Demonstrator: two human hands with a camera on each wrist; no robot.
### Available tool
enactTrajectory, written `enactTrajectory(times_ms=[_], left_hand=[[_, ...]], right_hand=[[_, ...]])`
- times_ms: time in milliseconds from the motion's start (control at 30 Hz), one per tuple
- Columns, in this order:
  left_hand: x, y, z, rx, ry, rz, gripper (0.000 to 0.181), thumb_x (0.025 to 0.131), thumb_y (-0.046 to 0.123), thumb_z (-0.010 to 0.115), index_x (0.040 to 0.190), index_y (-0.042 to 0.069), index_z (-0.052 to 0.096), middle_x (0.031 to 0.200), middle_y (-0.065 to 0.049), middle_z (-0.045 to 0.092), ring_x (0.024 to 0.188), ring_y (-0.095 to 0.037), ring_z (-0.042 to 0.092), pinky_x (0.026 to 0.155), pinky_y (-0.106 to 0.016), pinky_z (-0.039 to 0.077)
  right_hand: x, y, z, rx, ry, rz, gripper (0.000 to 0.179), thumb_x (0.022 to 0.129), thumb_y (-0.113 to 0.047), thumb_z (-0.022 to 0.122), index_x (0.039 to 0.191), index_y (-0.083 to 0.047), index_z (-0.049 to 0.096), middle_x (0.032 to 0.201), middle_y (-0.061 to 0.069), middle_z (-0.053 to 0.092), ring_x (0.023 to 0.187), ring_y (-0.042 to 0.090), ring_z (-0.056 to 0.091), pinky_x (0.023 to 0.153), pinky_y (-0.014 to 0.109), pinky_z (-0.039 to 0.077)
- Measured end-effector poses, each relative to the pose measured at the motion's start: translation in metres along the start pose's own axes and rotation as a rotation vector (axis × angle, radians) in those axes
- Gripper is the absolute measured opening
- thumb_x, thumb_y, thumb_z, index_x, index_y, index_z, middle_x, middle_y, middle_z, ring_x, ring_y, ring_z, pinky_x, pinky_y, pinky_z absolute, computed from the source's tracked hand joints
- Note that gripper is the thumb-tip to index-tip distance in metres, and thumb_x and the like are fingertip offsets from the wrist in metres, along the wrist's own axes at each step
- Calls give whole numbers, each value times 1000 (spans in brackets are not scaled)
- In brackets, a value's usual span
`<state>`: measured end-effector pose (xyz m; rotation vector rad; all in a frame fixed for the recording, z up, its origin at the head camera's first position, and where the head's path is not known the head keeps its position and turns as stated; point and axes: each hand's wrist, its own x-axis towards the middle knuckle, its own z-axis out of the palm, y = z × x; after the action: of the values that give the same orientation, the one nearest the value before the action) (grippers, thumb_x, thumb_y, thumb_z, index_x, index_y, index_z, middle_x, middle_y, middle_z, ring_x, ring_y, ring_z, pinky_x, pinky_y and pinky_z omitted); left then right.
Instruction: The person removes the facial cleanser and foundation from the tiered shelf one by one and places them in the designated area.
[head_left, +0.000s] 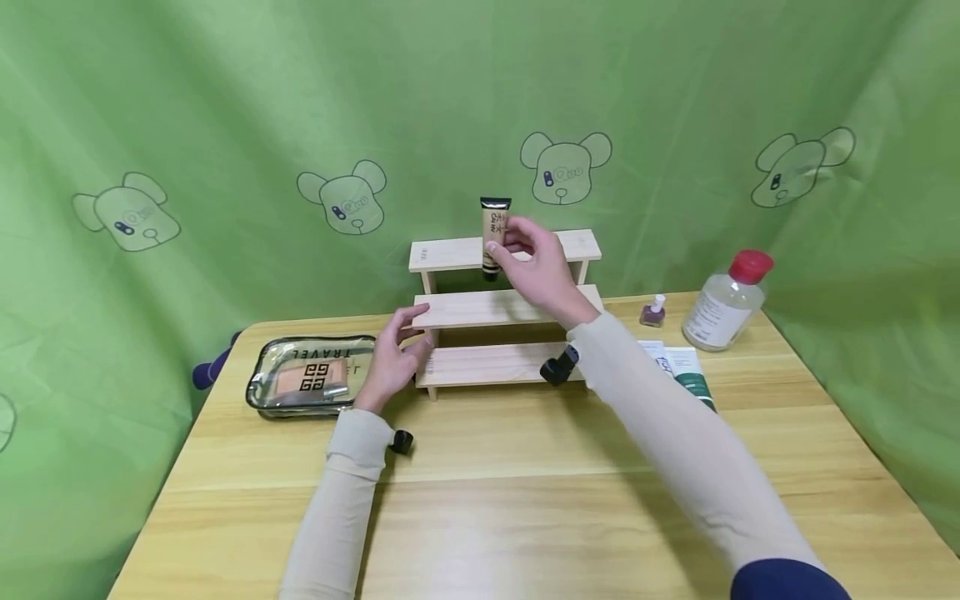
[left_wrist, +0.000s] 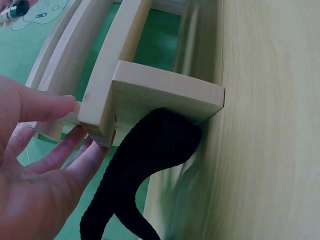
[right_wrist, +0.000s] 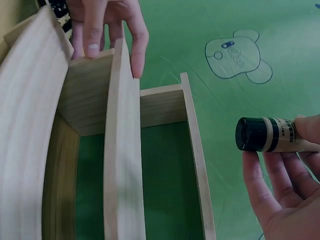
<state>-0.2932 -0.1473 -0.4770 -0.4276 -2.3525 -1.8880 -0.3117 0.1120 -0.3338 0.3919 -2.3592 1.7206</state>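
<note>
A small beige tube with a black cap (head_left: 492,237) is pinched between the thumb and fingers of my right hand (head_left: 536,267). It hangs upright, cap down, in front of the top step of a three-tier wooden display stand (head_left: 480,310). In the right wrist view the black cap (right_wrist: 250,134) points toward the stand, apart from the top board (right_wrist: 197,160). My left hand (head_left: 393,358) grips the stand's left end by the middle step, thumb on the near side and fingers round behind, as the left wrist view shows its side support (left_wrist: 97,107).
Left of the stand lies a clear travel pouch (head_left: 311,375) with items inside. To the right are a purple nail polish bottle (head_left: 652,315), a clear bottle with a red cap (head_left: 723,304) and a white-and-green tube (head_left: 692,375) partly behind my right sleeve. A green curtain (head_left: 450,100) hangs behind the table.
</note>
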Motion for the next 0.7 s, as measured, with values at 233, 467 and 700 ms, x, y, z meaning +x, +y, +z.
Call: enactTrajectory(times_ms=[233, 467, 700], left_hand=[[0, 0, 1, 16, -1, -17, 60, 99, -7, 67, 155, 13, 57, 161, -18, 54, 139, -43, 60, 121, -55, 54], [-2, 2, 1, 20, -3, -20, 61, 99, -7, 66, 156, 13, 56, 163, -18, 52, 141, -44, 58, 122, -58, 53], [-1, 2, 1, 20, 0, -22, 61, 99, -7, 66, 155, 14, 56, 160, -19, 54, 140, -44, 59, 121, -56, 54]], right_hand=[[-19, 3, -8, -3, 15, -12, 40, 105, -14, 72, 142, -3, 64, 130, 19, 73, 116, 26, 69, 110, 40, 60], [-38, 8, -20, -19, 34, -15, 38, 105, -16, 73, 140, -3, 66, 127, 17, 73, 109, 19, 70, 98, 22, 61], [-61, 21, -35, -46, 33, -30, 36, 105, -13, 73, 137, 2, 66, 123, 19, 71, 106, 14, 67, 91, 12, 61]])
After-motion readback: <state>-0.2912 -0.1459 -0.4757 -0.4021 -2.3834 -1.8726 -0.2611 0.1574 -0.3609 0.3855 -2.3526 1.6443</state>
